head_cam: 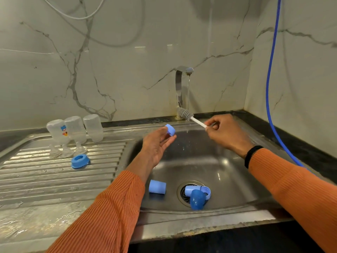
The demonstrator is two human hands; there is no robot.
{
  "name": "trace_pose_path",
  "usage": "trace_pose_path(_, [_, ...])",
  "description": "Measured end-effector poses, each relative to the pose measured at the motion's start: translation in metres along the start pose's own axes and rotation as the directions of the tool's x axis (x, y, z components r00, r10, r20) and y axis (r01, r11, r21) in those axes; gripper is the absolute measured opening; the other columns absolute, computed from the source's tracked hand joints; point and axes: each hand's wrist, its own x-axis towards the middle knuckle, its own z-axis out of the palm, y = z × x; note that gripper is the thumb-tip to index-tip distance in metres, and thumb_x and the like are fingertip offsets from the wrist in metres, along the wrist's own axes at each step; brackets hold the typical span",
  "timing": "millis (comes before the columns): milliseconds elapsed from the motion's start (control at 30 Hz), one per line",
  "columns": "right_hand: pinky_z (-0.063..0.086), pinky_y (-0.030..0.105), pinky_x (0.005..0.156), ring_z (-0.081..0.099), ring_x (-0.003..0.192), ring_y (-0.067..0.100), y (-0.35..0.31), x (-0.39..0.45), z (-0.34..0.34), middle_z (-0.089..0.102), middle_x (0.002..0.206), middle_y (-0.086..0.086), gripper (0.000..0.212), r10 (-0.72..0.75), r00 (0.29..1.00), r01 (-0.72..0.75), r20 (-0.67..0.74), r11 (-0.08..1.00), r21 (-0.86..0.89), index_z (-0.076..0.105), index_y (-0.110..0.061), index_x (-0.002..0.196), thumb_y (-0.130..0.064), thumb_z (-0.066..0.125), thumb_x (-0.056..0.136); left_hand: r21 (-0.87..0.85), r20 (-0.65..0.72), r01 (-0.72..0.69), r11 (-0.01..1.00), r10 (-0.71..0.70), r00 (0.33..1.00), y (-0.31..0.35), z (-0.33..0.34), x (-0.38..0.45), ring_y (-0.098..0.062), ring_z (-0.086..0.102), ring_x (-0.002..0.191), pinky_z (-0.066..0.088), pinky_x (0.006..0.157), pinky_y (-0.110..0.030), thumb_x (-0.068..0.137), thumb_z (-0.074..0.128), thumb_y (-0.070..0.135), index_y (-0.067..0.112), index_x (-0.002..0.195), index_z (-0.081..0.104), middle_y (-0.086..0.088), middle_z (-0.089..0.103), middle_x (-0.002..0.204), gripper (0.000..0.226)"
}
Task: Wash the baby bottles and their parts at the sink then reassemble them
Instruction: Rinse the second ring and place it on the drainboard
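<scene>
Left hand (156, 143) is palm-up over the sink basin (228, 172), fingertips pinching a small light-blue cap (170, 130), rest of the hand fairly relaxed. Right hand (224, 132) has its fingers curled round the white handle of a bottle brush (189, 118); grey bristle head points toward the base of the faucet (180, 88), just beside the water stream (188, 94) that is running. Brush and cap are apart, not touching. In the basin: one light-blue cap (157, 187) lying on its side left of the drain (184, 193), and a cluster over the drain, namely another light-blue cap (191, 189), a light-blue ring (207, 191) and a darker blue dome cover (197, 199), all touching or overlapping. On the ribbed drainboard (54, 179), at the back: three clear bottles (74, 129) standing upside down in a row, leftmost has a printed cartoon. Three clear nipples (66, 151) just in front of them. A blue screw collar (80, 161) sits near the nipples, closer to the camera. Both sleeves orange, black band (252, 155) on the right wrist. Blue hose (271, 70) hangs down the right wall.
</scene>
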Motion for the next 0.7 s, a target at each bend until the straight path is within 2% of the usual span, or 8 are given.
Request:
trace_pose_path(67, [0.049, 0.029, 0.063, 0.064, 0.074, 0.018, 0.001, 0.004, -0.010, 0.070, 0.089, -0.002, 0.014, -0.019, 1.000, 0.017, -0.010, 0.979, -0.205, 0.075, -0.024, 0.103, -0.022, 0.068, 0.092, 0.053, 0.021, 0.018, 0.998, -0.019, 1.000, -0.001, 0.001, -0.001, -0.034, 0.075, 0.097, 0.064, 0.074, -0.035, 0.093, 0.070, 0.006, -0.005, 0.126, 0.061, -0.026, 0.071, 0.114, 0.036])
trace_pose_path(133, [0.053, 0.035, 0.074, 0.065, 0.084, 0.027, 0.008, 0.013, -0.022, 0.071, 0.100, 0.005, 0.019, -0.012, 0.999, -0.009, -0.045, 0.900, -0.436, 0.071, -0.023, 0.110, -0.020, 0.066, 0.091, 0.115, 0.034, 0.030, 0.993, -0.034, 0.999, -0.002, -0.001, 0.000, -0.034, 0.075, 0.095, 0.063, 0.075, -0.036, 0.093, 0.071, 0.009, -0.002, 0.125, 0.063, -0.026, 0.072, 0.113, 0.034])
trace_pose_path(167, [0.055, 0.039, 0.078, 0.065, 0.088, 0.031, 0.014, 0.018, -0.029, 0.069, 0.103, 0.008, 0.023, 0.006, 0.998, -0.037, -0.065, 0.867, -0.497, 0.070, -0.020, 0.113, -0.017, 0.066, 0.091, 0.143, 0.033, 0.032, 0.989, -0.037, 0.999, -0.003, -0.001, 0.001, -0.033, 0.076, 0.095, 0.063, 0.076, -0.036, 0.093, 0.071, 0.011, 0.000, 0.124, 0.063, -0.025, 0.072, 0.113, 0.034])
trace_pose_path(267, [0.055, 0.044, 0.085, 0.064, 0.095, 0.038, 0.043, 0.026, -0.044, 0.064, 0.109, 0.018, 0.029, 0.071, 0.992, -0.115, -0.103, 0.837, -0.534, 0.066, -0.008, 0.121, -0.006, 0.064, 0.093, 0.205, 0.022, 0.047, 0.978, -0.053, 0.998, -0.006, -0.003, 0.003, -0.030, 0.076, 0.092, 0.061, 0.075, -0.036, 0.092, 0.073, 0.017, 0.006, 0.122, 0.064, -0.021, 0.073, 0.111, 0.033])
trace_pose_path(400, [0.053, 0.050, 0.094, 0.061, 0.106, 0.046, 0.078, 0.024, -0.055, 0.059, 0.118, 0.027, 0.031, 0.150, 0.974, -0.217, -0.169, 0.831, -0.512, 0.060, -0.002, 0.128, -0.005, 0.056, 0.097, 0.296, -0.012, 0.046, 0.954, -0.045, 0.999, -0.010, -0.002, 0.003, -0.026, 0.074, 0.091, 0.059, 0.074, -0.037, 0.090, 0.075, 0.025, 0.011, 0.123, 0.066, -0.015, 0.075, 0.110, 0.036])
trace_pose_path(533, [0.054, 0.047, 0.091, 0.062, 0.105, 0.045, 0.084, 0.024, -0.051, 0.062, 0.117, 0.027, 0.027, 0.159, 0.977, -0.211, -0.141, 0.817, -0.537, 0.063, -0.003, 0.124, -0.002, 0.055, 0.098, 0.327, -0.037, 0.042, 0.944, -0.031, 0.999, -0.009, 0.000, 0.001, -0.026, 0.073, 0.088, 0.060, 0.077, -0.039, 0.089, 0.077, 0.027, 0.012, 0.120, 0.068, -0.012, 0.076, 0.104, 0.036])
trace_pose_path(700, [0.057, 0.048, 0.085, 0.066, 0.097, 0.042, 0.080, 0.024, -0.045, 0.069, 0.108, 0.021, 0.028, 0.126, 0.982, -0.184, -0.139, 0.788, -0.587, 0.068, -0.010, 0.117, -0.007, 0.062, 0.090, 0.341, -0.040, 0.040, 0.939, -0.028, 0.999, -0.008, 0.001, -0.003, -0.026, 0.073, 0.091, 0.059, 0.078, -0.038, 0.089, 0.077, 0.028, 0.012, 0.119, 0.068, -0.013, 0.076, 0.104, 0.035])
